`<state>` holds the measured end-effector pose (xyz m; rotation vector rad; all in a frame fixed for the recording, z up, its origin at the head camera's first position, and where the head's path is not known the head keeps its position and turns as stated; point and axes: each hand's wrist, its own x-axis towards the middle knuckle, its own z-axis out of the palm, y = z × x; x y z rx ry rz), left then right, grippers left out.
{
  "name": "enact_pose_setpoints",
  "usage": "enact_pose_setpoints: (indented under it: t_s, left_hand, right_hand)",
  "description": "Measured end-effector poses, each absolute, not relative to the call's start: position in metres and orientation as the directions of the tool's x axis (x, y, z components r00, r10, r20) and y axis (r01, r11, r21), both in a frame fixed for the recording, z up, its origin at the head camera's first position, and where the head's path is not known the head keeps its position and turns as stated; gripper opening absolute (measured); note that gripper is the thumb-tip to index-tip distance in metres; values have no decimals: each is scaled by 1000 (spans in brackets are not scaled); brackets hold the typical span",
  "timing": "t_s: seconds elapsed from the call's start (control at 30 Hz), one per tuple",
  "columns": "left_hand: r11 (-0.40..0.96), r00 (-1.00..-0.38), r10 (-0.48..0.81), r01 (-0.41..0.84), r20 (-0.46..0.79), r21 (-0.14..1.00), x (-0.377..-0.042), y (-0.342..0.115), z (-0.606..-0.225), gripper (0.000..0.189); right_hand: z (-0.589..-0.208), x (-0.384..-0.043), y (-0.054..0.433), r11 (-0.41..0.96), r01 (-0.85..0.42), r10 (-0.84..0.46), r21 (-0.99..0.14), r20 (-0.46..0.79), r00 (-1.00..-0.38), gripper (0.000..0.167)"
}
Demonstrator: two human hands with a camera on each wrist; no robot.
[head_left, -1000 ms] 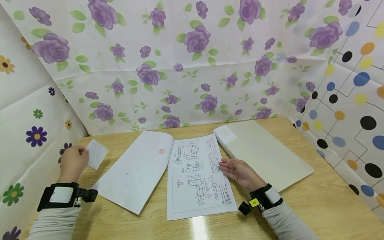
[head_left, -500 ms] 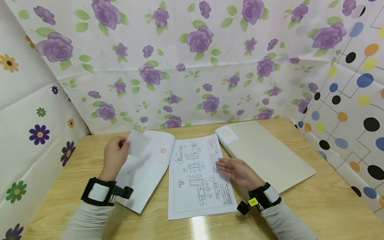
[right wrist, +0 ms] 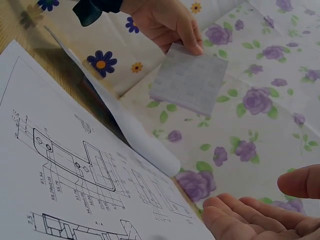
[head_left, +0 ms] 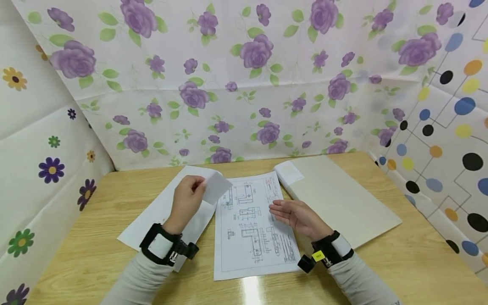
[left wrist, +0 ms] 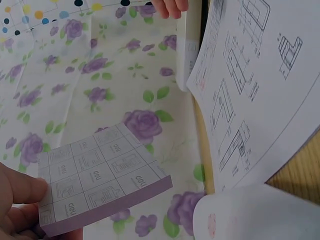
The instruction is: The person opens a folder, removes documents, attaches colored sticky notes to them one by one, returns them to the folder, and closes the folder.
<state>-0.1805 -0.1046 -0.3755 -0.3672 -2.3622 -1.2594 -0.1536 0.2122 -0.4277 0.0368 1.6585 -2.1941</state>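
My left hand (head_left: 187, 201) pinches a sticky note pad (head_left: 217, 188) by its near left edge, thumb on top. The pad is a thin square block; in the left wrist view its printed backing (left wrist: 102, 172) has a grid with "deli" lettering, and its sides are light purple. It is held up where the white sheets on the left and the technical drawing (head_left: 255, 237) meet in the head view. My right hand (head_left: 299, 218) holds nothing. Its fingers lie straight at the drawing's right edge, palm turned toward the left, thumb apart from the fingers in the right wrist view.
White sheets (head_left: 160, 212) with a curled far right edge lie left of the drawing. A thick beige folder (head_left: 347, 203) with a white label (head_left: 292, 170) on its rounded spine lies to the right. Wood-grain table (head_left: 87, 241); patterned cloth walls (head_left: 228, 101) stand behind and on both sides.
My left hand has carried the sticky note pad rightward from the table's far left, across the white sheets, to the drawing's left edge. My right hand has shifted slightly left.
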Motion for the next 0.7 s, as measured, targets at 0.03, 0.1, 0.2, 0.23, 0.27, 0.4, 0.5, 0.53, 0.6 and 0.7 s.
enact_pose_setpoints:
  t_s: [0.03,0.1,0.2,0.23,0.27,0.4,0.5,0.53,0.6,0.7]
  left_hand:
    - [543,-865,34,436,500,717,-180,-101,-377,8]
    - [528,-850,56,470,523,707,-178,-93,-379,6]
    - [513,-827,100,519,553,684,-176,-83,-383,5]
    - [511,-818,118,536,563,672,-175,-79,-384,5]
    - [509,-811,137,551,569,661,-174,-76,-386,5]
    - [496,-795,198,586,573,641,-170,-64,-391,4]
    - [481,-787,240,605,568,635,-167,-56,-395,3]
    - [476,-781,257,615,569,629,-166,-54,-396,3]
    - [461,-764,294,639,574,615,-163,-51,-397,3]
    - [434,-726,358,686,587,584,-160,-47,-399,5]
  right_hand:
    - [-428,-154,211,-222,316,-296,-922,-245,-923,53]
    - [-427,-154,208,-223,312,-308,-924,-237,-921,53]
    - [-426,-155,203,-243,313,-330,-918,-225,-917,53]
    - [-425,-154,201,-252,314,-339,-915,-221,-915,53]
    - [-424,-154,199,-261,318,-347,-912,-219,-912,52]
    - [-421,-154,189,-272,327,-372,-905,-214,-903,50]
    - [-420,-155,182,-292,335,-372,-896,-216,-903,49]
    - [-420,-155,180,-304,339,-368,-890,-218,-904,48]
    - [-419,-154,177,-337,348,-364,-875,-220,-905,45]
    - [-419,-153,174,-384,369,-358,-847,-232,-905,39]
